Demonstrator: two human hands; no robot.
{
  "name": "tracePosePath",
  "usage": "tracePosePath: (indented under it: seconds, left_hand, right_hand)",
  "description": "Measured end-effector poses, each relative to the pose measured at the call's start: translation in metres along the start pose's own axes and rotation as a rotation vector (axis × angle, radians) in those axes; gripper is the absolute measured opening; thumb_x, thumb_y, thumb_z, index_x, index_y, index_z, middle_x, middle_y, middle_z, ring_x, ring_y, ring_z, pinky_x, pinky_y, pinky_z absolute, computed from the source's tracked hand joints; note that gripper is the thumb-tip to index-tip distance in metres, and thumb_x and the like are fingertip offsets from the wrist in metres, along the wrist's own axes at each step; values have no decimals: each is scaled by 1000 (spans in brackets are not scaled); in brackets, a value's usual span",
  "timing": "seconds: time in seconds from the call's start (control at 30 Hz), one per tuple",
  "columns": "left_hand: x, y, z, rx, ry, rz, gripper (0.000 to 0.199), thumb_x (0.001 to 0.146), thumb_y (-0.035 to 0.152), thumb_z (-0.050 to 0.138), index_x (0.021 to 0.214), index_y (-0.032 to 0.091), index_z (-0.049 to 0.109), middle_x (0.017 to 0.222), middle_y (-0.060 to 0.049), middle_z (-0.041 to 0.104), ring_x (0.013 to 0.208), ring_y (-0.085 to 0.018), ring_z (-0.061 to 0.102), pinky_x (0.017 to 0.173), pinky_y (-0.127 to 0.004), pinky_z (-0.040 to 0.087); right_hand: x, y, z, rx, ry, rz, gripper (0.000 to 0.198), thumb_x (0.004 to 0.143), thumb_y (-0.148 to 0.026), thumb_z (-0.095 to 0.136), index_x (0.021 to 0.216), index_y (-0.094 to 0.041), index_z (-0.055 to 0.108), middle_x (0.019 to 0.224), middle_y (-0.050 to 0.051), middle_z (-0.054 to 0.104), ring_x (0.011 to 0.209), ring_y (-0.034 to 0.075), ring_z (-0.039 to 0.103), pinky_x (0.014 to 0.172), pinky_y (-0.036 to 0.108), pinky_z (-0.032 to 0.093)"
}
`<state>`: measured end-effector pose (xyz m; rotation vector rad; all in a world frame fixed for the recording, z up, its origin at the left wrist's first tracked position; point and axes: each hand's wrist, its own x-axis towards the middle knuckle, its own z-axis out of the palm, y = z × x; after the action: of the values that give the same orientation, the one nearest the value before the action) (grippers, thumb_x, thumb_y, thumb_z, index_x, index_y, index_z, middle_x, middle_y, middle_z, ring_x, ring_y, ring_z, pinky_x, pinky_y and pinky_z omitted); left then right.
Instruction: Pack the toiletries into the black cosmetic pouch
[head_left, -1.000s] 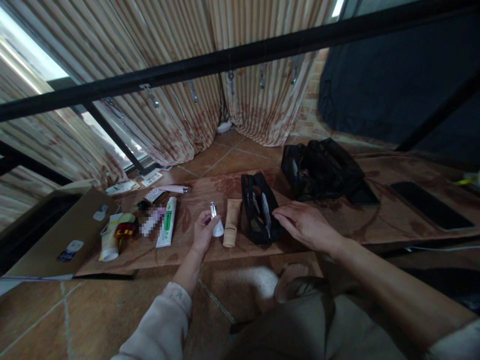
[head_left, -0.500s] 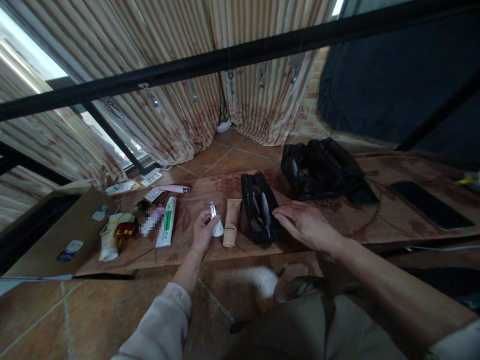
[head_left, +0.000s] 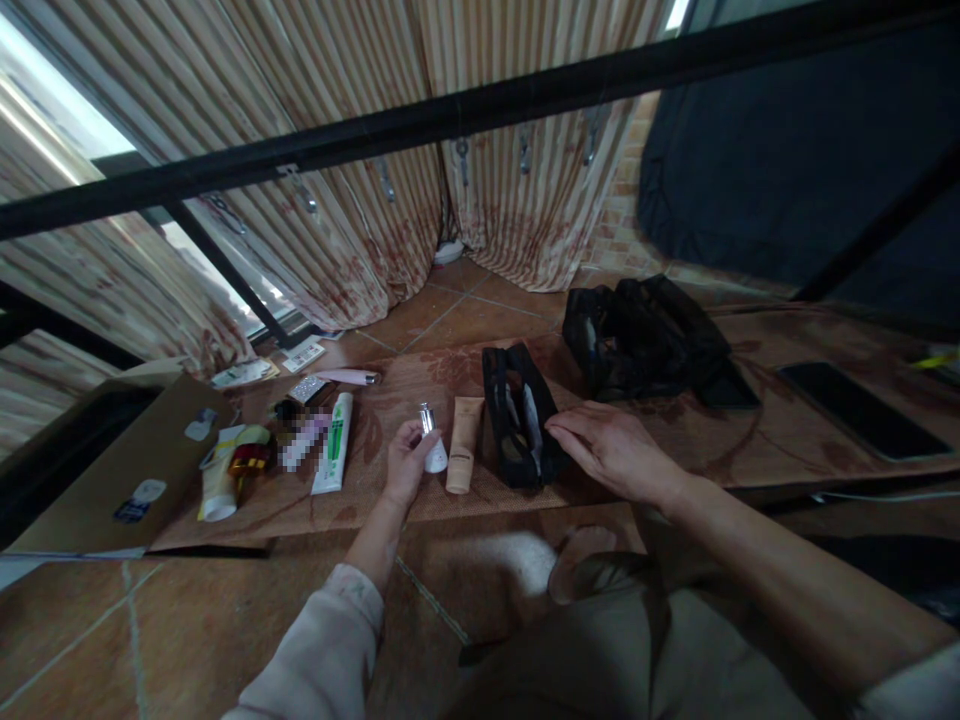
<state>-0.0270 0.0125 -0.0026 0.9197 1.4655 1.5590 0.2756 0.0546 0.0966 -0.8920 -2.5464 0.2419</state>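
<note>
Pinching a small white bottle with a silver cap between thumb and fingers, the person's left hand held it upright on a patterned mat spread over the tiled floor. The right hand hovered, fingers loosely spread, its fingertips at the right edge of an open black pouch; whether they touched it could not be told. A beige tube lay on the mat between the bottle and the pouch, just beside both. Farther left lay a green-and-white tube, a pink tube and a cluster of smaller toiletries next to a flattened cardboard box. Behind the pouch sat a larger black bag, with a dark phone well apart to the right. Striped curtains hung at the back.
</note>
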Motion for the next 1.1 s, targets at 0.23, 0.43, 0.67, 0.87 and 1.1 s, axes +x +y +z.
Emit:
tracePosePath:
  seconds: [0.23,0.43,0.67,0.87,1.1]
  left_hand:
    - [0,-1,0,-4,2,-8,34,62,37,77,83,18,58,72,2,63,62,-11,57,58,-22,42]
    - [1,-2,-1,13,5,-7,35,62,38,77,84,18,58,73,1,64,63,-12,58,59,-23,43]
    - [0,-1,0,6,7,-19,37,62,40,78,85,18,58,76,0,66,65,-13,59,61,-24,45]
    - [0,-2,0,-7,2,-13,35,63,38,77,85,18,59,76,1,65,65,-12,59,60,-23,44]
    - [0,0,-1,-7,-18,-19,35,64,38,77,86,18,58,76,0,66,65,-12,58,61,-23,44]
  right_hand:
    - [0,0,-1,11,-26,19,33,99,-32,37,95,-20,68,94,8,72,90,21,63,83,35,46]
    - [0,1,0,3,-24,20,33,99,-33,37,98,-19,68,94,8,72,90,22,63,83,35,46]
    - [0,0,0,2,-13,11,33,99,-32,37,96,-20,68,92,7,72,86,21,63,82,35,46]
    - [0,1,1,2,-16,7,33,99,-32,37,95,-21,68,92,7,72,86,20,63,84,35,45]
    - [0,1,1,1,-14,12,34,99,-32,36,95,-20,68,94,8,72,88,21,63,84,35,46]
